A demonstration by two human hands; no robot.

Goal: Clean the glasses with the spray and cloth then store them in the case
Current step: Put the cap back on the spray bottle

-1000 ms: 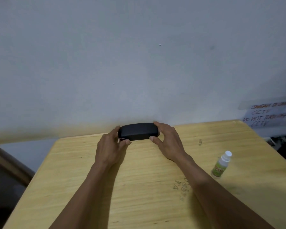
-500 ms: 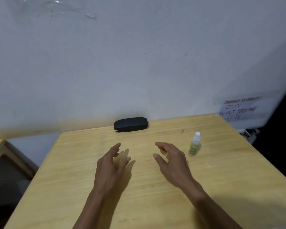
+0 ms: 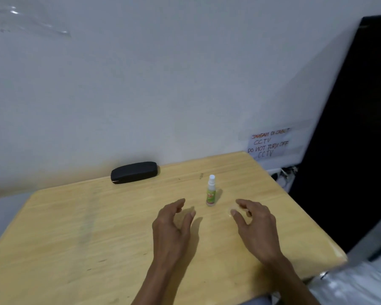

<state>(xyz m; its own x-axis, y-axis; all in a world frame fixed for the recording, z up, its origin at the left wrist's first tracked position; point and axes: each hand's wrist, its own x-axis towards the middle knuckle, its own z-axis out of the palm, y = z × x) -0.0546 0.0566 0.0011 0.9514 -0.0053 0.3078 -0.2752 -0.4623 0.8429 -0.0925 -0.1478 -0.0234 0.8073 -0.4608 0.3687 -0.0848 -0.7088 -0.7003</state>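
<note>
A closed black glasses case (image 3: 134, 172) lies at the far edge of the wooden table (image 3: 75, 227); its contents are hidden. The capped spray bottle (image 3: 211, 193) stands upright between the left hand (image 3: 173, 227) and right hand (image 3: 254, 225), both loosely spread, holding nothing.

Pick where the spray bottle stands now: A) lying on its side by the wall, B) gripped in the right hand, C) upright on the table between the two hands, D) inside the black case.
C: the spray bottle stands upright on the wooden table, beyond and between the left hand and right hand, neither touching it.
</note>
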